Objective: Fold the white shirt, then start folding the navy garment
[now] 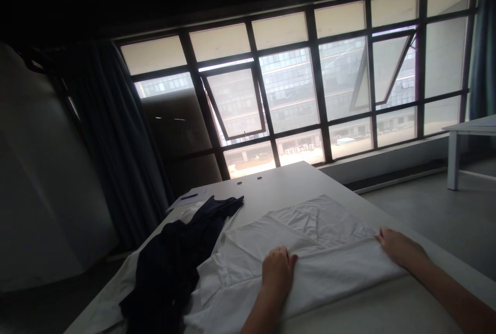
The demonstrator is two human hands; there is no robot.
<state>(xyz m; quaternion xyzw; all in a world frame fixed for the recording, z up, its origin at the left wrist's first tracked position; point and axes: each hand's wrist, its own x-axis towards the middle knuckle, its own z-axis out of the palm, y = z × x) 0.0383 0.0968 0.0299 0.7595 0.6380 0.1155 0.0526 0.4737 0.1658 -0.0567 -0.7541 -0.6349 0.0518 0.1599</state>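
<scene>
A white cloth garment [337, 267] lies spread on the white table [298, 179], its near part folded over in a long band. My left hand [278, 269] is closed on the cloth near the middle of the fold. At the right end of the same fold, my right hand [399, 247] pinches the fabric's edge between thumb and fingers. Wrinkles run across the white cloth beyond the fold. A dark navy garment [166, 256] lies crumpled to the left, against the white one.
Paper [199, 193] with a blue pen [189, 196] lies at the table's far left. Two round holes mark the far end. Behind are a dark curtain [120, 153] and windows, two tilted open. Another white table [475, 126] stands at the right.
</scene>
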